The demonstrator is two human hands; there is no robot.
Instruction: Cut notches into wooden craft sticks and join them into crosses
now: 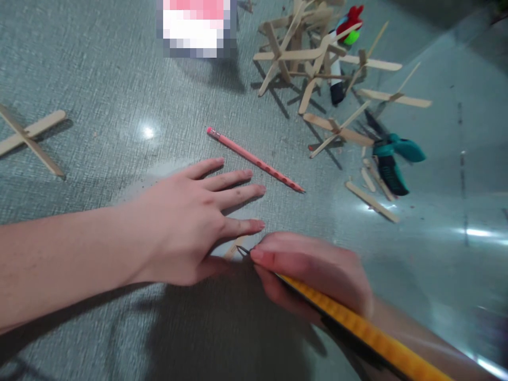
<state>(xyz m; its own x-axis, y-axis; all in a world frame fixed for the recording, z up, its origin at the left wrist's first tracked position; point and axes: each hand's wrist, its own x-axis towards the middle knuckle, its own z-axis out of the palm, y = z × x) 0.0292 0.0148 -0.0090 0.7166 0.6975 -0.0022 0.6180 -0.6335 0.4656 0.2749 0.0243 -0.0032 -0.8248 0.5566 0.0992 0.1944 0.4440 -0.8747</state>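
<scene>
My left hand [190, 217] lies flat with its fingers spread, pressing near a wooden craft stick [233, 250]. Most of that stick is hidden between the thumb and index finger, and a small dark line marks its surface. In a pinch, my right hand [313, 270] holds a long yellow-and-black tool [357, 330]. Its thin dark tip touches or almost touches the stick; the exact kind of tool cannot be made out. Just beyond my left fingertips lies a pink pencil [254, 159] with an eraser end.
Crossed craft sticks [26, 135] lie at left. Several joined stick pieces [293, 55] stand at the back right, by a black-and-white marker [336, 79] and a red toy [351, 24]. Teal-handled cutters [397, 153] rest near loose stick bits [371, 201]. A blurred-out object [194, 29] is at the top.
</scene>
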